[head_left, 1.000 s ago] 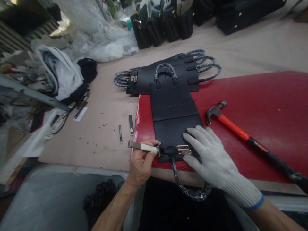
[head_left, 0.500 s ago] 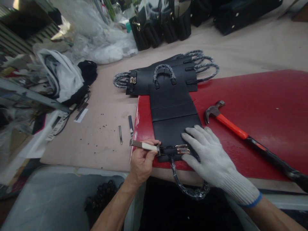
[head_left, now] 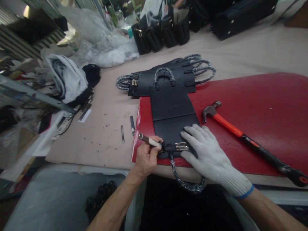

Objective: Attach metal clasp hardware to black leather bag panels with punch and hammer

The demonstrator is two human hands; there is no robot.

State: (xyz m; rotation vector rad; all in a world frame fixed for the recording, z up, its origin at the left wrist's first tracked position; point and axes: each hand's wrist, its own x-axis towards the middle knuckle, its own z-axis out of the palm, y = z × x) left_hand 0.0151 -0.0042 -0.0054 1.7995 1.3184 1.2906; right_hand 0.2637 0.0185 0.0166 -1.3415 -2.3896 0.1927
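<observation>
My bare left hand (head_left: 146, 158) pinches a steel punch (head_left: 149, 140) with a pale wrapped shank. The punch leans to the left, its lower end at the left end of a black strap (head_left: 169, 148) on a flat black leather bag panel (head_left: 172, 128). Whether the tip touches the strap I cannot tell. My gloved right hand (head_left: 208, 154) lies flat with spread fingers on the panel's right side, beside the gold buckle (head_left: 181, 146). A plastic-wrapped handle (head_left: 187, 186) hangs over the table's front edge.
A claw hammer (head_left: 231, 123) lies on the red board (head_left: 252, 99), right of the panel. Two slim metal tools (head_left: 122, 134) rest on the table left of the board. More bag panels (head_left: 144, 85) are stacked behind; black bags (head_left: 161, 32) stand farther back.
The punch has tipped more upright, its upper end moving up and to the right. My right hand stays flat on the panel. The whole view has shifted slightly.
</observation>
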